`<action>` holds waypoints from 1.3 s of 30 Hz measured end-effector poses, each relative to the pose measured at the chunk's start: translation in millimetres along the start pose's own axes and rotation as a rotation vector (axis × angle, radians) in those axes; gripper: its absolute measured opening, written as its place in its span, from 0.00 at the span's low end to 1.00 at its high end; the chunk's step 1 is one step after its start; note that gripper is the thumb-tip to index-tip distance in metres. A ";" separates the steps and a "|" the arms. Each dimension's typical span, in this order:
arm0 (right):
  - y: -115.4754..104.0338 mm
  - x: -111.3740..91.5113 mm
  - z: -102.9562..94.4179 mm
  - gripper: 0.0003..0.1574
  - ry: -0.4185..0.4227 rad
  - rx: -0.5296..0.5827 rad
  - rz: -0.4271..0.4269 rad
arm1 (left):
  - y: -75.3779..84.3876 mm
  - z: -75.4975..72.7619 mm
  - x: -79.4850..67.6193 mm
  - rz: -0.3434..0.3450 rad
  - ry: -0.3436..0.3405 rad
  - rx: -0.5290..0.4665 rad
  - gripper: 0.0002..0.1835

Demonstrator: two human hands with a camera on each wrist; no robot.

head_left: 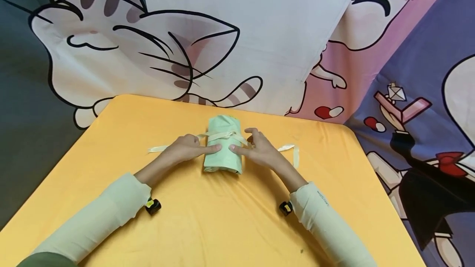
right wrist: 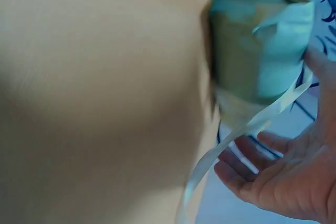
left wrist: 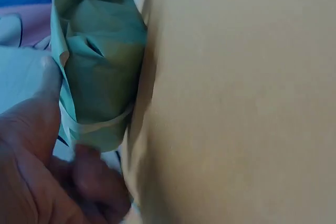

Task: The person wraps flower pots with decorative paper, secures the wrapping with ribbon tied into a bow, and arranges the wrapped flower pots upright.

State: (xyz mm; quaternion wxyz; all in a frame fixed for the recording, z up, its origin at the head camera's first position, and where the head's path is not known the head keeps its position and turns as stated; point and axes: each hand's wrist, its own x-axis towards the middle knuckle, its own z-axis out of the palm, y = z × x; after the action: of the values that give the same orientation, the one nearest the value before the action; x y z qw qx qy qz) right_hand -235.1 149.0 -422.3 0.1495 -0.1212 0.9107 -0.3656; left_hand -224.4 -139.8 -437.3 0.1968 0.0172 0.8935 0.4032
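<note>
A light green wrapped bundle (head_left: 222, 158), roughly a cylinder, lies on the yellow-covered table (head_left: 208, 226). A pale ribbon (head_left: 224, 135) runs across it and is crossed on top. My left hand (head_left: 187, 148) holds the bundle's left side, its thumb on top and other fingers curled low beside it in the left wrist view. My right hand (head_left: 261, 149) touches the right side with its thumb, its other fingers loosely spread near the ribbon. In the right wrist view, a ribbon tail (right wrist: 210, 157) hangs past those fingers. The bundle's underside is hidden.
One ribbon end (head_left: 157, 149) lies left of the left hand, and another end (head_left: 295, 156) bends on the cloth to the right. Behind the table hangs a printed curtain (head_left: 267, 52) with cartoon figures. Each wrist carries a small black camera (head_left: 153, 207).
</note>
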 end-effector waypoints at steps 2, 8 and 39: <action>4.8 2.4 -1.6 0.65 -0.014 -0.018 0.004 | 1.6 0.3 3.5 0.073 0.112 0.127 0.48; 14.7 11.4 -4.0 0.56 -0.054 -0.053 0.034 | -8.3 1.0 18.8 0.285 0.068 0.076 0.53; 50.2 -4.0 -18.8 0.34 -0.034 -0.143 -0.155 | -28.6 -16.8 13.6 0.125 -0.002 0.378 0.47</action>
State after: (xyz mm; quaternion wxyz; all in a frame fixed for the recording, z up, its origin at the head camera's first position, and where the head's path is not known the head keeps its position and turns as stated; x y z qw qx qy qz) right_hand -243.8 197.5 -443.9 0.1271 -0.2080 0.9196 -0.3082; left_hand -239.4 -168.5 -452.6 0.1658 0.1095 0.9503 0.2398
